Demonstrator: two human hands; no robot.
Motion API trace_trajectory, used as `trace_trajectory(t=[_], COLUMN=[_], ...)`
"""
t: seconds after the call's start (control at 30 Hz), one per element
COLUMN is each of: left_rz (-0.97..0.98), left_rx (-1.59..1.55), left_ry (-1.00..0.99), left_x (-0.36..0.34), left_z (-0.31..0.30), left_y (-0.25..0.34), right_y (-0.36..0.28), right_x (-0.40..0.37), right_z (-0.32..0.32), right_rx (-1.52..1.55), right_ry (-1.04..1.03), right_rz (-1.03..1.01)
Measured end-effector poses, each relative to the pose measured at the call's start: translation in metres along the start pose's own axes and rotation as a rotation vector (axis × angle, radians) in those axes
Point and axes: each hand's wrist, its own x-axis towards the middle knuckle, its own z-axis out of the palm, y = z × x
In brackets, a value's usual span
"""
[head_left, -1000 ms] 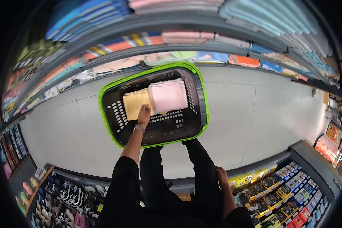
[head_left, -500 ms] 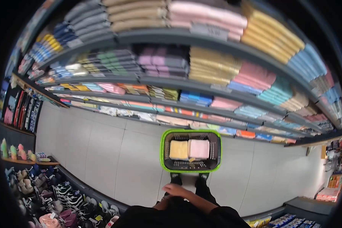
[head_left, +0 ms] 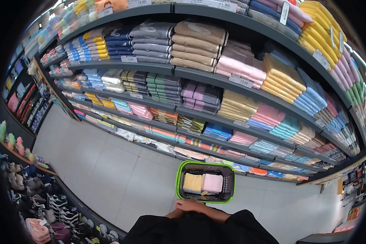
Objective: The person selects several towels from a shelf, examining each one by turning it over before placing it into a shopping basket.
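My right hand [head_left: 191,205] lies across my left hand [head_left: 180,208] in front of my body, its fingers curled together. Most of my left hand is covered, so its fingers do not show. No goods are visible in either hand. Just beyond them, a dark shopping basket [head_left: 230,185] with a bright green rim stands on the floor. Inside it, a folded yellow towel [head_left: 192,182] and a folded pink towel [head_left: 212,183] lie side by side. A small tan tag [head_left: 204,192] is at their near edge.
Tall shelves [head_left: 209,73] of folded towels curve across the front, with price labels on their edges. Shoes [head_left: 61,207] fill a low rack at the lower left. Grey tiled floor [head_left: 110,158] runs between them. Dark display racks [head_left: 26,97] stand at the far left.
The view has tilted up and turned, so the upper shelves now show more and the basket appears lower. My hands stay together in front of my body.
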Motion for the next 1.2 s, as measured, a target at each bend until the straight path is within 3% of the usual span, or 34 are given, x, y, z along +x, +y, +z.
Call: trace_trajectory(t=[0.07,0.1,0.13,0.23,0.27,0.3,0.33,0.37,0.43,0.47,0.53,0.63,0.77,0.93,1.03,1.1,1.2], left_rz=[0.021,0.018,0.004,-0.093,-0.125,-0.628,-0.621,-0.621,-0.575,-0.583,-0.448,-0.300,-0.318,-0.354,-0.380,-0.394,-0.451], left_rx=[0.065,0.096,0.123,0.184,0.206,0.178,0.349,0.395,0.512,0.514,0.609,0.642,0.617,0.659,0.587,0.455,0.049], left_ry=[0.011,0.008,0.001,-0.035,-0.049,-0.375,-0.162,-0.192,-0.153,-0.154,-0.159,-0.089,-0.130,-0.113,-0.071,-0.081,-0.116], left_x=[0.010,0.006,-0.002,-0.062,-0.103,-0.069,-0.075,-0.065,-0.063,-0.060,-0.056,-0.041,-0.016,-0.008,-0.003,0.003,0.022], left_z=[0.004,0.007,0.016,0.050,0.119,0.061,0.074,0.055,0.056,0.056,0.061,0.071,0.084,0.088,0.080,0.070,0.062], left_y=[-0.001,0.001,-0.001,0.004,-0.064,0.007,0.000,0.027,0.034,0.037,0.045,0.055,0.069,0.069,0.067,0.076,0.091], right_y=[-0.026,0.019,-0.020,0.044,0.057,0.075,0.094,0.112,0.147,0.165,0.189,0.195,0.171,0.171,0.190,0.193,0.181], right_x=[-0.012,0.008,-0.011,0.002,-0.005,-0.013,-0.025,-0.034,-0.062,-0.074,-0.095,-0.113,-0.102,-0.090,-0.103,-0.115,-0.123], right_z=[-0.017,-0.001,-0.026,-0.024,-0.033,-0.040,-0.045,-0.055,-0.061,-0.065,-0.067,-0.075,-0.085,-0.095,-0.107,-0.113,-0.127], right_rx=[-0.140,-0.038,0.083,0.142,0.234,0.274,0.235,0.183,0.047,0.051,0.428,0.344,0.499,0.486,0.485,0.920,1.444], right_ry=[-0.012,0.033,0.048,0.431,0.495,0.518,0.546,0.583,0.699,0.693,0.633,0.646,0.635,0.576,0.469,0.503,0.349], right_rz=[0.091,-0.001,0.130,-0.003,0.028,0.162,0.247,0.320,0.270,0.268,0.350,0.386,0.223,0.183,0.330,0.451,0.289])
